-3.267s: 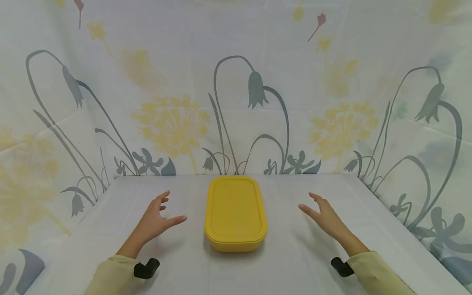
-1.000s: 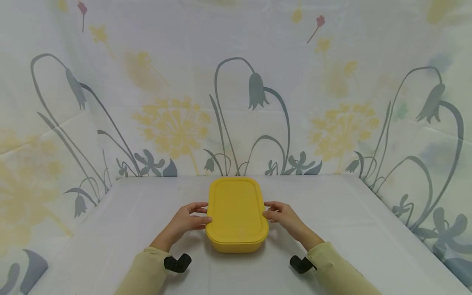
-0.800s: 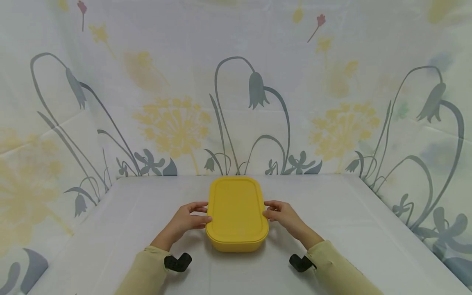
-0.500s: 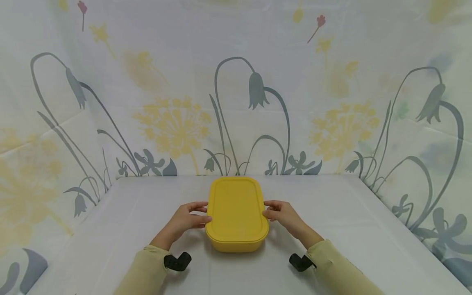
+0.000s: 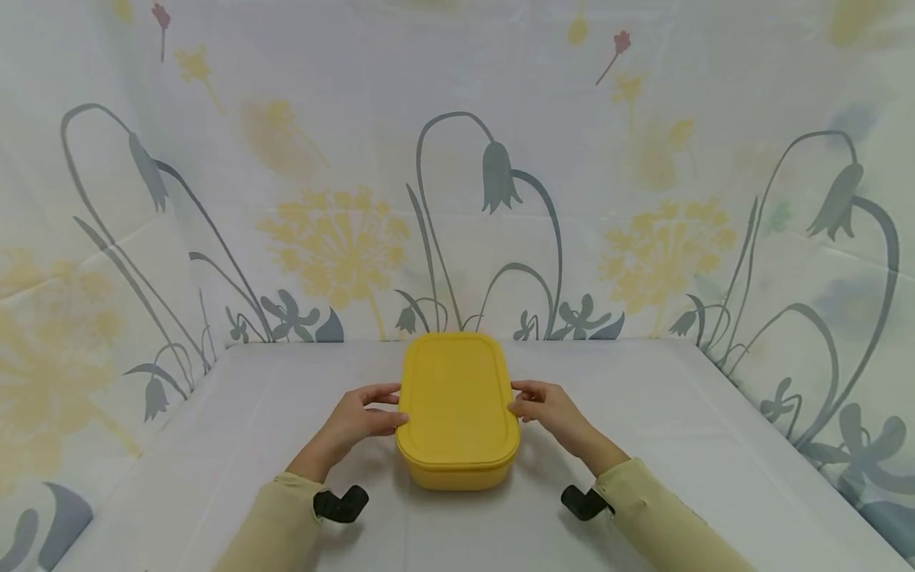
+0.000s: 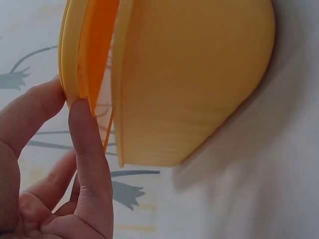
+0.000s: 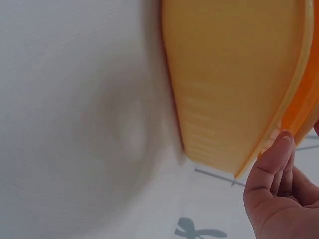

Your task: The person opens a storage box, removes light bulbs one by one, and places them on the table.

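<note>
White cloth-covered table point(image 5: 643, 445): my left hand point(image 5: 357, 417) and right hand point(image 5: 550, 409) pinch the yellow rectangular plastic lid point(image 5: 457, 397), fingers curled, above its yellow box point(image 5: 457, 475).

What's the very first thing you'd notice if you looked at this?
The bright yellow box in the middle of the white table jumps out first. The left hand and right hand pinch its lid at the two long sides, and the left wrist view shows a gap under the lid. Behind hangs a cloth printed with grey and yellow flowers.
</note>
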Motion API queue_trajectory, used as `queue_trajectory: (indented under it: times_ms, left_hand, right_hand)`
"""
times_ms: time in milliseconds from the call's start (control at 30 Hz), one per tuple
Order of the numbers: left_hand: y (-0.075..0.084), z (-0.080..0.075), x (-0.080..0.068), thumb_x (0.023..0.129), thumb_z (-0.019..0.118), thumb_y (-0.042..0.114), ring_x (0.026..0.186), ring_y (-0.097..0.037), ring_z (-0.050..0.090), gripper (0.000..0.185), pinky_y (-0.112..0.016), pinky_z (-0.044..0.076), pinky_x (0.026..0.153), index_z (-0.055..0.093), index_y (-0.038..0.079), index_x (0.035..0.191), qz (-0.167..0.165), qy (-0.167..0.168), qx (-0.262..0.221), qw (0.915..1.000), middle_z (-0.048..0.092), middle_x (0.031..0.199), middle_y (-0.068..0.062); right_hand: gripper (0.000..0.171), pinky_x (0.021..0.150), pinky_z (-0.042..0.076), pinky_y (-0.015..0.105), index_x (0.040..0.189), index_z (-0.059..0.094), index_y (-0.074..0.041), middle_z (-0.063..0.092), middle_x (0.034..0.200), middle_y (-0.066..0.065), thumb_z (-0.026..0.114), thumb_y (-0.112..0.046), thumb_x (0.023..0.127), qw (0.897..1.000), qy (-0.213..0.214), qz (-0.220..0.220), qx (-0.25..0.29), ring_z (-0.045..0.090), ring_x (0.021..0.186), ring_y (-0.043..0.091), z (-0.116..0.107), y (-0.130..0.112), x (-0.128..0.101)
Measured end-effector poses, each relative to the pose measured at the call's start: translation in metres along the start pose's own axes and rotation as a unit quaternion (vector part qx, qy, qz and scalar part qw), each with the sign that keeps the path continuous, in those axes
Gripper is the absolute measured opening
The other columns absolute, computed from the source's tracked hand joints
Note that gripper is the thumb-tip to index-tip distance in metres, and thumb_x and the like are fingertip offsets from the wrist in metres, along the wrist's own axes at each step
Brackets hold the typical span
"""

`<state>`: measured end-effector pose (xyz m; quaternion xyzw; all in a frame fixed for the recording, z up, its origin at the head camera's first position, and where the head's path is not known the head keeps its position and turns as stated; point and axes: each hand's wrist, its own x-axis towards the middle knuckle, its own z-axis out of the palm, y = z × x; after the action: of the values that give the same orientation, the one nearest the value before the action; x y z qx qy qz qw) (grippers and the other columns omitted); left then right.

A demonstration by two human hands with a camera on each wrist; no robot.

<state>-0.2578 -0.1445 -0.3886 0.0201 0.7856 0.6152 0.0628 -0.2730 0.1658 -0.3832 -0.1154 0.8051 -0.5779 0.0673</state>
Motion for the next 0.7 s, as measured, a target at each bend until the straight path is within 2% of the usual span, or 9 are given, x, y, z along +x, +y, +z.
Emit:
queue_trajectory:
  times_ms: [133,367,700]
  left_hand:
    - [0.006,-0.003,-0.002,0.073,0.080,0.019,0.090,-0.022,0.063,0.064,-0.035,0.054,0.075,0.054,0.006,0.130,0.007,0.000,-0.007,1.0000,0.057,0.117,-0.013]
    - [0.016,-0.009,-0.005,0.076,0.077,0.015,0.098,-0.024,0.061,0.059,-0.035,0.053,0.078,0.054,0.002,0.128,0.024,0.004,-0.010,0.9997,0.058,0.119,-0.014]
    - [0.023,-0.025,-0.008,0.077,0.074,0.013,0.102,-0.027,0.059,0.058,-0.035,0.053,0.079,0.051,0.001,0.130,0.023,0.022,0.011,0.9994,0.054,0.122,-0.018]
  right_hand:
    - [0.049,0.080,0.051,0.037,0.130,0.048,0.007,0.053,0.092,0.010,0.062,-0.009,0.086,1.000,-0.008,0.006,0.017,0.058,0.081,0.018,-0.002,-0.005,0.000]
    - [0.049,0.078,0.053,0.033,0.132,0.045,0.008,0.050,0.094,0.013,0.059,-0.001,0.085,0.995,-0.007,0.036,0.092,0.060,0.081,0.019,0.000,-0.016,0.004]
    - [0.052,0.077,0.053,0.031,0.132,0.045,0.007,0.049,0.095,0.013,0.062,0.000,0.084,0.993,-0.006,0.042,0.114,0.059,0.078,0.019,0.011,-0.033,0.011]
